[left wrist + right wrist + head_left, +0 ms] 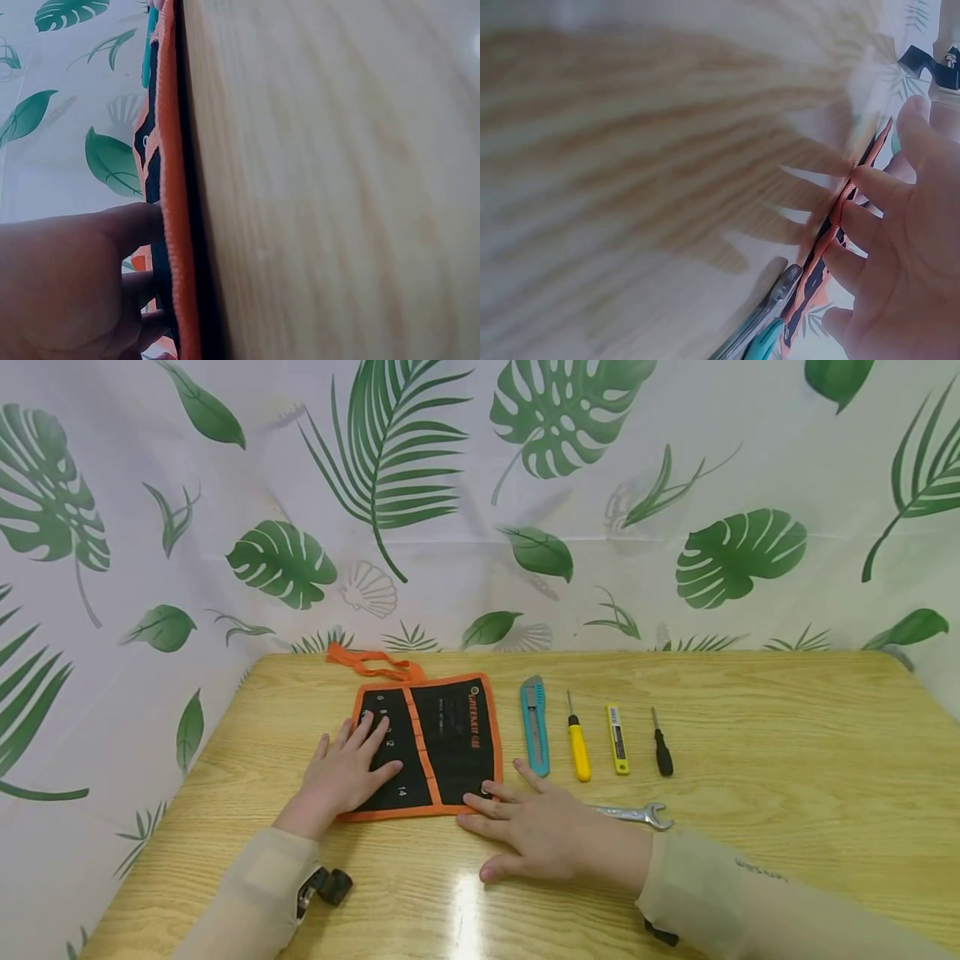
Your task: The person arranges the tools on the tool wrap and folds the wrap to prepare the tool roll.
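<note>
A black tool pouch (459,752) with orange edging lies flat on the table, its orange tie strap (375,662) loose at the top. My left hand (347,772) rests on the numbered left panel with fingers spread; the left wrist view shows its fingertips on the fabric behind the orange edge (171,187). At the pouch's lower right corner, my right hand (543,828) lies with extended fingers touching the edging. Partly hidden behind that hand is a silver wrench (637,814), whose end (784,281) also shows in the right wrist view.
To the pouch's right, a teal utility knife (536,727), a yellow-handled screwdriver (578,747), a yellow blade case (617,739) and a black-handled screwdriver (662,750) stand in a row on the wooden table (787,760). A leaf-patterned cloth (450,593) hangs behind.
</note>
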